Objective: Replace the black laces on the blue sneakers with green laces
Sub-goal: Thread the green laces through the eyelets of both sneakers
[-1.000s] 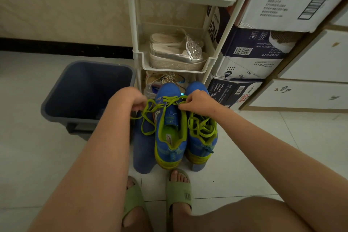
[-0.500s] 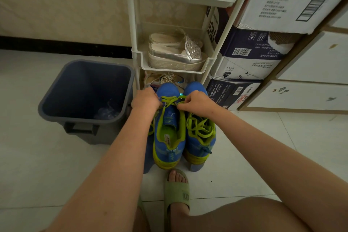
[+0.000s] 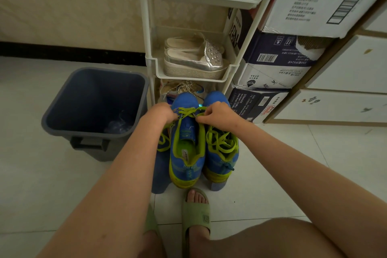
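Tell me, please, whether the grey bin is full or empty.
Nearly empty: the grey bin holds only a clear crumpled scrap at its bottom.

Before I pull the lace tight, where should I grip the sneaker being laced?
Take the sneaker by its heel collar, from the near side: the heel points toward you and the mouth gapes upward, easy to hook over. The left hand and right hand crowd the toe end, pinching the green lace.
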